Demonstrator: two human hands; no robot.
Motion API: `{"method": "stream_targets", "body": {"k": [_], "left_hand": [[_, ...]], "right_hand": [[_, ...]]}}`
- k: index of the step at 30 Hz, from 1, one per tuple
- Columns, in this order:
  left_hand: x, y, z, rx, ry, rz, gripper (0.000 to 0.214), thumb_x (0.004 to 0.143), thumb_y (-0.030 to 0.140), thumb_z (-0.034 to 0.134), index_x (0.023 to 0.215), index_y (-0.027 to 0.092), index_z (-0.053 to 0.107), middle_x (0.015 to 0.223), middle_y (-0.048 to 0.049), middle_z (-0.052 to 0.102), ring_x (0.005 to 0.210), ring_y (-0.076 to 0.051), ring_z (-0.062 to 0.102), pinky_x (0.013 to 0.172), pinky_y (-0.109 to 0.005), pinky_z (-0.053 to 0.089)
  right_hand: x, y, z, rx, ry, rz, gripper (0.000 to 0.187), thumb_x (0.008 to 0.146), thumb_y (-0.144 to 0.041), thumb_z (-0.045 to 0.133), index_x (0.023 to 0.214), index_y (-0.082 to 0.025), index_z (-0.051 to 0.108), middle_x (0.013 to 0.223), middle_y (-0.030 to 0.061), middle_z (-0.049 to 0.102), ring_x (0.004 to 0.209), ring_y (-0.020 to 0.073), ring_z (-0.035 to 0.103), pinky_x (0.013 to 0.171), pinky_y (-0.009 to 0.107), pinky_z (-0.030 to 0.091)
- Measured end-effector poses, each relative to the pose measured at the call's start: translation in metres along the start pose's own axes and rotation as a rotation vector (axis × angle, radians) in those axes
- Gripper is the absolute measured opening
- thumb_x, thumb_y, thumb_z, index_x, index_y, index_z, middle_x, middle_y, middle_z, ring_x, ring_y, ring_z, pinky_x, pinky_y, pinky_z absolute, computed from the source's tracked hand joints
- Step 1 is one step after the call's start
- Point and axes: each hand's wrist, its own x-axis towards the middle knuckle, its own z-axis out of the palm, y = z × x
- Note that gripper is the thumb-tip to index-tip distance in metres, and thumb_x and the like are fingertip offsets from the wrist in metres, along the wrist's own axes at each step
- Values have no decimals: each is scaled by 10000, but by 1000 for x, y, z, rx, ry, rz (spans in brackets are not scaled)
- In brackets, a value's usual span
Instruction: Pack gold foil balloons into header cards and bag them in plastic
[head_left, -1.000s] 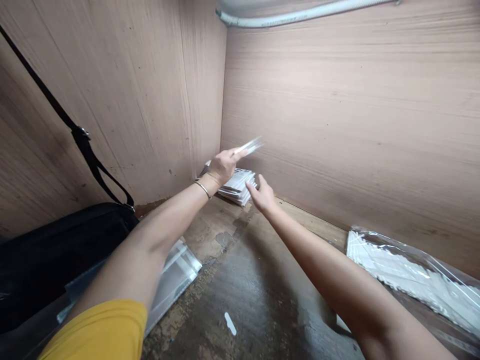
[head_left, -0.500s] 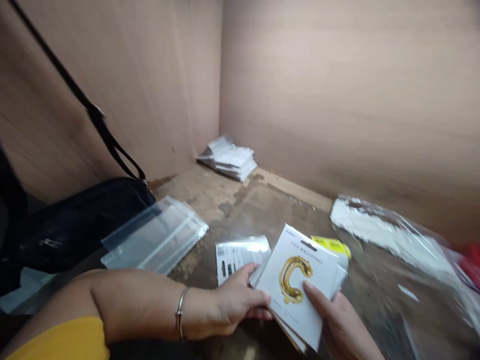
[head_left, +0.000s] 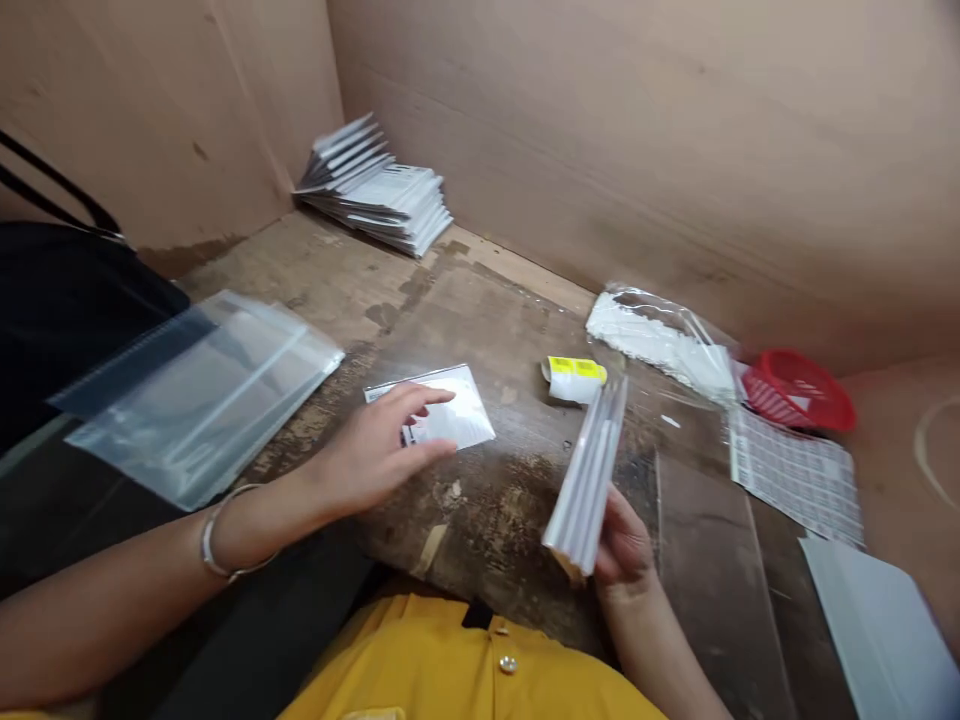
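My right hand grips a stack of white card packets, held on edge above the worn wooden table. My left hand lies with fingers stretched out on a single white packet that rests flat on the table. A silver bangle circles my left wrist. A taller pile of the same packets sits in the far corner against the plywood walls.
Clear zip bags lie at the left beside a black bag. A white roll with a yellow label, a plastic bag of white pieces, a red basket and a sticker sheet lie at the right.
Both hands pulled back from the corner pile to the near table. The right hand turned its packet stack on edge. The left hand let go of the stack and reached onto the single flat packet.
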Motion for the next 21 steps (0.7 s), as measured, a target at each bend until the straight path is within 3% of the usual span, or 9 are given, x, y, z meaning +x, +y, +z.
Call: {"method": "stream_targets", "body": {"k": [2,6,10,15,21], "left_hand": [[6,-1,3,-97,-56,-70,348,778,435,681,1060,232,706,1135,-76,664,961,-225,631,842,-360,528],[4,16,41,-482,-337,-259,567,776,517,683,1214,160,636,1106,-127,680,851,-196,669,721,-316,550],[1,36,67,-602,-527,-197,554,773,452,711,1252,185,628,1075,-98,691,852,-183,648,626,-235,510],[-5,41,67,-589,-566,-142,403,829,373,653,1204,226,669,936,-38,706,693,-118,585,539,-182,433],[-11,38,69,-660,-542,-183,357,804,367,680,1122,206,698,920,-39,702,711,-125,599,584,-198,450]], "right_hand": [[-2,3,-2,-6,-15,-19,316,571,-485,828,742,-257,690,692,1,730,616,221,685,671,368,583],[-7,4,10,-55,-140,-10,361,592,-536,799,781,-240,715,753,32,744,662,231,693,687,359,573],[-12,4,19,-88,-289,30,442,639,-550,763,928,-216,738,849,77,755,774,280,710,791,433,559],[-15,6,18,-35,-311,22,391,652,-508,776,927,-231,751,863,62,761,802,265,715,846,427,556],[-17,6,21,-34,-354,57,431,640,-510,788,952,-214,755,915,87,762,851,288,716,872,445,549]]}}
